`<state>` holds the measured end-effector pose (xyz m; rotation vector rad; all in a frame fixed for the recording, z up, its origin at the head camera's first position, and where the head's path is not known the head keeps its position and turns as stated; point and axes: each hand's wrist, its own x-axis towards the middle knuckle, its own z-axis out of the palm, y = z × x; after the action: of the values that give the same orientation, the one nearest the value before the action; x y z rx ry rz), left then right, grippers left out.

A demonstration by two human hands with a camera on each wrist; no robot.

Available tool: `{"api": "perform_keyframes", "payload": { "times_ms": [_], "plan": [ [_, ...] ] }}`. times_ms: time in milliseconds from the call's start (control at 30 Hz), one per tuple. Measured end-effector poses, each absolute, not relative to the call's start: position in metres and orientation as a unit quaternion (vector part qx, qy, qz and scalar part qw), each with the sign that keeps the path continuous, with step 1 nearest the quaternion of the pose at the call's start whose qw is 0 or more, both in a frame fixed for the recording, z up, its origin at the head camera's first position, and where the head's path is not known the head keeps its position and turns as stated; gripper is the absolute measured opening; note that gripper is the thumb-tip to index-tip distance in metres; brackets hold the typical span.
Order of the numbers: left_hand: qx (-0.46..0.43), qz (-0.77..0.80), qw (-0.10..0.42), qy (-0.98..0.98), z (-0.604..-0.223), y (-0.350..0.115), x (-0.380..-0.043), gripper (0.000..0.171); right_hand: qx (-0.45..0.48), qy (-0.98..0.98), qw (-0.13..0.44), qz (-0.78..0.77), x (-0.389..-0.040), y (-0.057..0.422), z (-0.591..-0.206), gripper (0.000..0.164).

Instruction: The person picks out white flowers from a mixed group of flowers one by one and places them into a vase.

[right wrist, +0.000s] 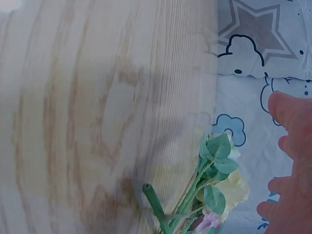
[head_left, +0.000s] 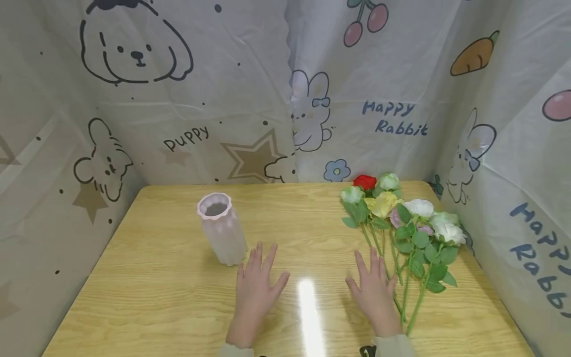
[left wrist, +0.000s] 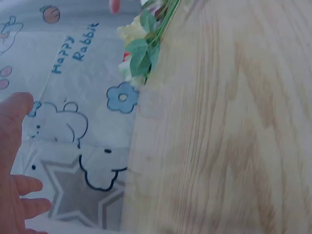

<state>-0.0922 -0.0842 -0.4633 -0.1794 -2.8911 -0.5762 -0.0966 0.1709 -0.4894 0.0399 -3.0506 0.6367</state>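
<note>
My left hand [head_left: 256, 290] is held with its fingers spread, its fingertips near the base of a pale pink fluted vase [head_left: 223, 233]. The vase stands upright and its scalloped mouth shows nothing in it. On the right, my right hand [head_left: 372, 292] also has straight, parted fingers and holds nothing; in the head view it overlaps some green stems. Those stems belong to a loose bunch of artificial flowers lying on the table, with a red rose [head_left: 365, 182], a yellow flower [head_left: 382, 204], white flowers [head_left: 448, 232] and pale green ones. In the right wrist view a cut stem end [right wrist: 152, 195] shows.
The wooden table [head_left: 147, 292] has a bright light reflection between the hands. A printed curtain [head_left: 241, 94] with cartoon animals and lettering hangs behind it and along both sides. The flower heads lie close to the table's back right corner.
</note>
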Motion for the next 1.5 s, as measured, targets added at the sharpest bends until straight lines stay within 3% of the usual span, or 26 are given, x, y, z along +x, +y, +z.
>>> {"api": "perform_keyframes", "payload": {
  "times_ms": [133, 333, 567, 1033, 1500],
  "plan": [
    [-0.041, -0.185, 0.116, -0.975, -0.461, -0.097, -0.093, 0.067, 0.005, -0.978, -0.004, 0.207, -0.096, 0.178, -0.488, 0.065],
    [-0.011, -0.203, 0.106, -0.973, -0.46, -0.114, -0.093, 0.068, -0.008, -0.978, -0.016, 0.208, -0.096, 0.187, -0.486, 0.067],
    [0.042, -0.256, 0.145, -0.955, -0.46, -0.13, -0.095, 0.075, -0.014, -0.978, -0.01, 0.208, -0.096, 0.196, -0.486, 0.067],
    [0.115, -0.272, 0.109, -0.949, -0.453, -0.156, -0.098, 0.075, -0.025, -0.973, -0.035, 0.225, -0.094, 0.202, -0.485, 0.067],
    [0.152, -0.29, 0.037, -0.944, -0.433, -0.201, -0.13, 0.1, -0.055, -0.968, -0.054, 0.238, -0.091, 0.217, -0.494, 0.067]
  ]
}}
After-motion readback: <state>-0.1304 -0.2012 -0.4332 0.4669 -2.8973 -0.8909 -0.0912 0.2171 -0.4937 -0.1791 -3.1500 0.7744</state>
